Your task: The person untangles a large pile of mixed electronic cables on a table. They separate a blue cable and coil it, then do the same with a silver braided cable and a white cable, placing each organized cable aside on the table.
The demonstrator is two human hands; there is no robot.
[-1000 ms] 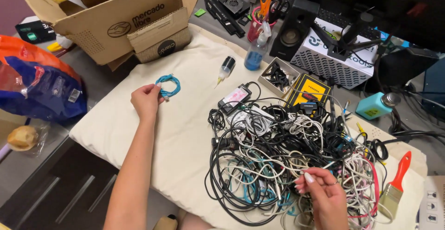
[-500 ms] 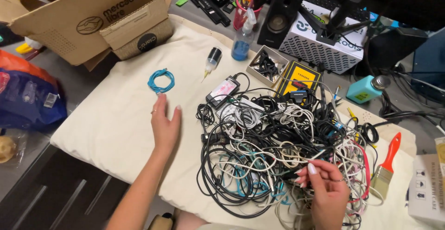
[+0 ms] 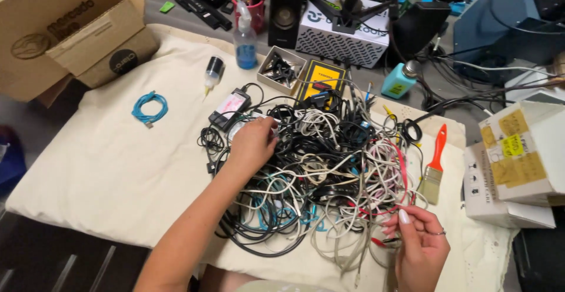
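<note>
Two hands: both are at one heap of tangled cables in the middle of a cream cloth.
Left hand: laid palm down on the far-left part of the heap, fingers curled into the wires near a black power adapter; whether it grips a strand cannot be told.
Right hand: at the near-right edge of the heap, fingertips pressed together, pinching a thin red wire.
Cable heap: black, white, grey, teal and red leads knotted over one another, plugs sticking out here and there, loose ends trailing toward the near edge of the cloth.
Progress: one blue cable lies coiled by itself, well apart, to the far left of the heap; by the look of it only that one is sorted, and nearly all the rest is still knotted together.
Just beside the heap: a paintbrush with an orange handle to the right, a small dropper bottle and a spray bottle on the far side, a yellow and black box touching the far wires.
Further out: an open cardboard box far left, a dark speaker at the far side, taped white cartons to the right.
</note>
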